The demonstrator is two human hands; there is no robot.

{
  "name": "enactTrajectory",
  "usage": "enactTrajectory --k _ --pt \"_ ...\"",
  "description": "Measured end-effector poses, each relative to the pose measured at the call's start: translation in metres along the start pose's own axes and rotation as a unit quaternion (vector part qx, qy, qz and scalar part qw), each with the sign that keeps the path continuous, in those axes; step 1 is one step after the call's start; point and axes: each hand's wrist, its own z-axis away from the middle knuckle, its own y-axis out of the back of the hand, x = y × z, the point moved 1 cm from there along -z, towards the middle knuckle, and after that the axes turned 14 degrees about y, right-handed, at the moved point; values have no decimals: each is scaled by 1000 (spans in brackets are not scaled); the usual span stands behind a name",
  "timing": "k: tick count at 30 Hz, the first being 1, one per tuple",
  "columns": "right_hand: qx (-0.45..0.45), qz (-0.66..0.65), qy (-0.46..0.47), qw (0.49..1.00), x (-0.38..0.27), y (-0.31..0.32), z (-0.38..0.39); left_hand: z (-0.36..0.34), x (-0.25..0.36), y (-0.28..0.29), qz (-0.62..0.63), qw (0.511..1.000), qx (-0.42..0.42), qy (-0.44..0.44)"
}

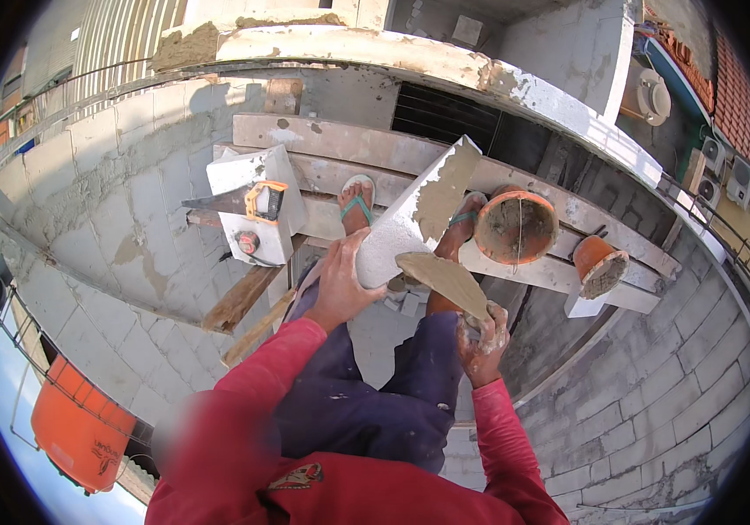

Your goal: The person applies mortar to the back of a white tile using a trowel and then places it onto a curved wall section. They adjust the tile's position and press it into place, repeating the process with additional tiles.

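My left hand (340, 278) grips the near end of a white lightweight concrete block (399, 223), which is held up at a slant in front of me. Grey mortar (449, 188) covers part of the block's right face toward its far end. In my right hand (484, 343) is a trowel (445, 282), its blade coated with mortar and its tip close to the block's lower right side. The fingers of this hand are wrapped round the trowel's handle, which is mostly hidden.
I stand in sandals on wooden planks (340, 140). At left, a block (279, 171) carries a handsaw (263, 201) and a round reddish tool (247, 242). To the right are a large mortar bucket (515, 226) and a smaller one (601, 267). Block walls (655, 385) rise around.
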Motion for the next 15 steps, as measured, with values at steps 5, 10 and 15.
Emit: enactTrajectory --k 5,10,15 --pt "37 84 -21 996 1 -69 17 1 -5 2 -25 999 -19 -22" --pt "-17 91 -126 988 17 -80 85 -5 -8 4 6 999 -25 -23" --pt "-93 0 -98 991 -1 -48 55 0 -11 2 -5 1000 -27 1"
